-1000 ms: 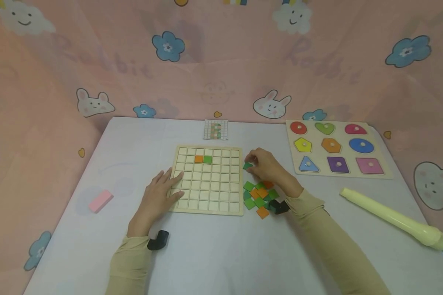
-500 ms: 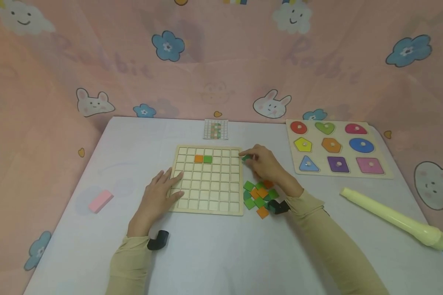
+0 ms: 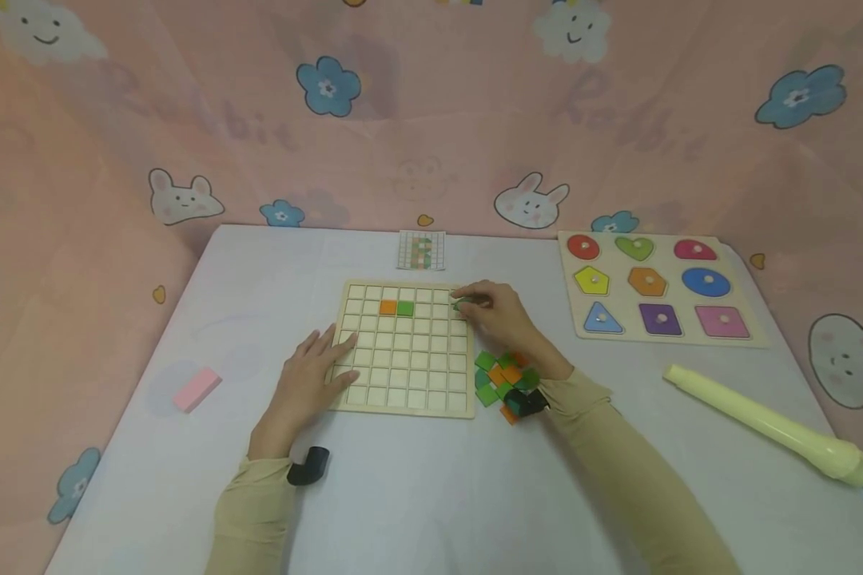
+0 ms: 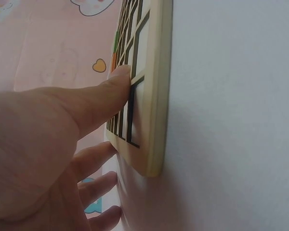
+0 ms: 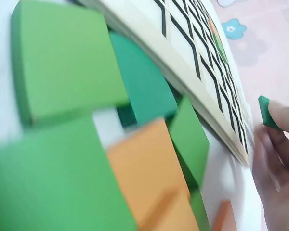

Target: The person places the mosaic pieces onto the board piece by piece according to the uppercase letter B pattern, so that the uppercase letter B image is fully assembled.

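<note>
A wooden grid board (image 3: 401, 358) lies on the table, with an orange square tile (image 3: 388, 307) and a green square tile (image 3: 406, 308) side by side in its second row. My left hand (image 3: 305, 383) rests on the board's left edge, thumb and fingers spread, the thumb over the grid in the left wrist view. Between thumb and fingers, my right hand (image 3: 499, 315) pinches a small dark green tile (image 5: 267, 113) at the board's upper right edge. The held tile's full shape is partly hidden. Loose green and orange tiles (image 3: 511, 374) are heaped right of the board, below that hand.
A small printed pattern card (image 3: 421, 251) lies behind the board. At the back right is a knob puzzle board (image 3: 662, 289) with coloured shapes. A pale yellow stick (image 3: 769, 423) lies at right, a pink block (image 3: 197, 390) at left.
My right hand has carried the dark green tile leftward and slightly away, from beside the board to over its upper right edge. The left hand has stayed in place.
</note>
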`<state>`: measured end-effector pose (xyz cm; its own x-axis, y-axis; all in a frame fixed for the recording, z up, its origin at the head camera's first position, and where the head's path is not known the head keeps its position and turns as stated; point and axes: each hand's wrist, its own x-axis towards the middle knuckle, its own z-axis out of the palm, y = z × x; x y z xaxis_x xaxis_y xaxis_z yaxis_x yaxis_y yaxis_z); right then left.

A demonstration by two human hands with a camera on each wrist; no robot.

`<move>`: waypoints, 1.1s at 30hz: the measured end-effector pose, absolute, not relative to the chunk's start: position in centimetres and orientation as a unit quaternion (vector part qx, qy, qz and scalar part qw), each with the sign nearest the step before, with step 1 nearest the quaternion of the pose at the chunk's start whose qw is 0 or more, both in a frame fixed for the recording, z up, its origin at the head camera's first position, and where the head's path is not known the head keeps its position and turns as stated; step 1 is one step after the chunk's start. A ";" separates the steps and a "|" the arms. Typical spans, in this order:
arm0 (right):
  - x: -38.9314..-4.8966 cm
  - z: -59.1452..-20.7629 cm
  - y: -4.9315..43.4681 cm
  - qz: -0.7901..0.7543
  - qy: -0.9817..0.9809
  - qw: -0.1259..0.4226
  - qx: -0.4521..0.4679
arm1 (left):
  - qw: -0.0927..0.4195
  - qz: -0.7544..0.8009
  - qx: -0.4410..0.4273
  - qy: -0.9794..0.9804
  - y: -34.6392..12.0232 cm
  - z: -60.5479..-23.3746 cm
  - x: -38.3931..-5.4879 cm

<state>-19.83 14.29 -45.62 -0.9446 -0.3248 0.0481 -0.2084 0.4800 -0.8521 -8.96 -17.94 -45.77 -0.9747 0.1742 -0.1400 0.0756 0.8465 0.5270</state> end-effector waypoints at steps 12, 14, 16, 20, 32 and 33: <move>-19.8 -45.7 10.7 -0.497 0.855 0.064 -0.130 | 0.093 0.270 0.068 0.956 -17.9 -45.6 -9.0; -19.8 -45.6 10.2 -0.494 0.857 0.059 -0.134 | 0.094 0.271 0.066 0.956 -17.9 -45.7 -9.0; -19.9 -45.7 9.8 -0.489 0.860 0.057 -0.137 | 0.094 0.271 0.064 0.956 -17.9 -45.7 -9.1; -20.0 -46.0 9.3 -0.478 0.867 0.055 -0.129 | 0.095 0.269 0.061 0.956 -17.9 -45.8 -9.1; -20.1 -46.1 8.4 -0.459 0.880 0.048 -0.110 | 0.090 0.269 0.061 0.957 -17.9 -45.8 -9.1; -20.1 -46.1 8.3 -0.455 0.882 0.048 -0.110 | 0.090 0.269 0.060 0.957 -17.9 -45.8 -9.0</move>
<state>-20.07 8.34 -46.11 -0.9713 -0.2375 0.0153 -0.1501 0.5612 -0.8140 -9.04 -17.94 -45.84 -0.9765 0.1642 -0.1397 0.0672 0.8476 0.5264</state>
